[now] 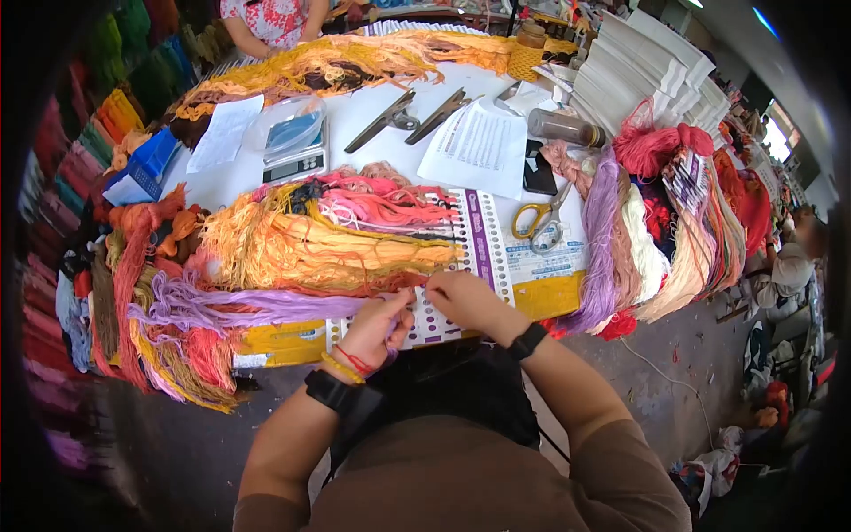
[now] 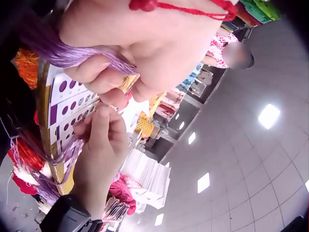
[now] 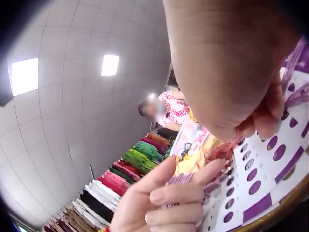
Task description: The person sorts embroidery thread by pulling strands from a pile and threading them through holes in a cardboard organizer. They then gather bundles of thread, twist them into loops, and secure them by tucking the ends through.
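Note:
A long bundle of purple embroidery thread (image 1: 257,306) lies along the table's near edge. My left hand (image 1: 377,328) grips its end, and the strands (image 2: 65,54) run out between curled fingers in the left wrist view. Under both hands lies a white punched card (image 1: 483,235) with purple print and rows of holes. My right hand (image 1: 474,301) is bent over the card, thumb and fingertips pinched together at its holes (image 2: 99,140). A loose purple strand (image 3: 295,94) trails beside the right hand. Yellow and pink threads (image 1: 328,244) lie just beyond, reaching the card's edge.
Yellow-handled scissors (image 1: 539,222), a phone (image 1: 539,168), printed sheets (image 1: 476,146) and a digital scale (image 1: 297,160) lie farther back. Skeins (image 1: 607,239) hang over the right edge, beside stacked white cards (image 1: 643,71). Another person (image 1: 275,22) is across the table.

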A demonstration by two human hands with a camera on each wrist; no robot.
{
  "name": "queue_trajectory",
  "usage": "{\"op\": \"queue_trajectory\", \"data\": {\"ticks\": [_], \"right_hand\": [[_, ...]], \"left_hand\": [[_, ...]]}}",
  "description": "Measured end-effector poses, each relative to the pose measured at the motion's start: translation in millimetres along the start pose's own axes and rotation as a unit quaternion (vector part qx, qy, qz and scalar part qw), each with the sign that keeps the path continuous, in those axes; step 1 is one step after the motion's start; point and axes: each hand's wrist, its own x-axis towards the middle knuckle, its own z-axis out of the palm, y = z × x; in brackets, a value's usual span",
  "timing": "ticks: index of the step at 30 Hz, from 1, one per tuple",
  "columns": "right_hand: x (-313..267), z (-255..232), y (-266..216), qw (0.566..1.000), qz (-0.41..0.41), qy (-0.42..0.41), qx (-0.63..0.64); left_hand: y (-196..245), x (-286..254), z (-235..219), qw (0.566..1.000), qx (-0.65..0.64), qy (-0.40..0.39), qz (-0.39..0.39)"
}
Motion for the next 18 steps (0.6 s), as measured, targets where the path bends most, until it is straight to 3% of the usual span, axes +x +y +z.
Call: {"op": "queue_trajectory", "data": {"ticks": [6, 10, 14, 15, 18], "right_hand": [[2, 8, 7, 0.995, -0.046, 0.003, -0.088], [4, -4, -10, 0.996, -0.026, -0.024, -0.083], [7, -14, -26, 0.994, -0.026, -0.037, -0.098], [5, -13, -27, 0.987, -0.042, -0.035, -0.151], [1, -16, -36, 0.977, -0.053, -0.047, -0.203]], "left_hand": [[3, -1, 8, 1.000, 0.015, 0.014, 0.005], [8, 2, 16, 0.998, 0.011, 0.061, 0.019], [7, 4, 27, 0.992, 0.035, 0.078, 0.091], [5, 5, 27, 0.989, 0.035, 0.094, 0.109], [6, 9, 26, 0.994, 0.004, 0.068, 0.091]]}}
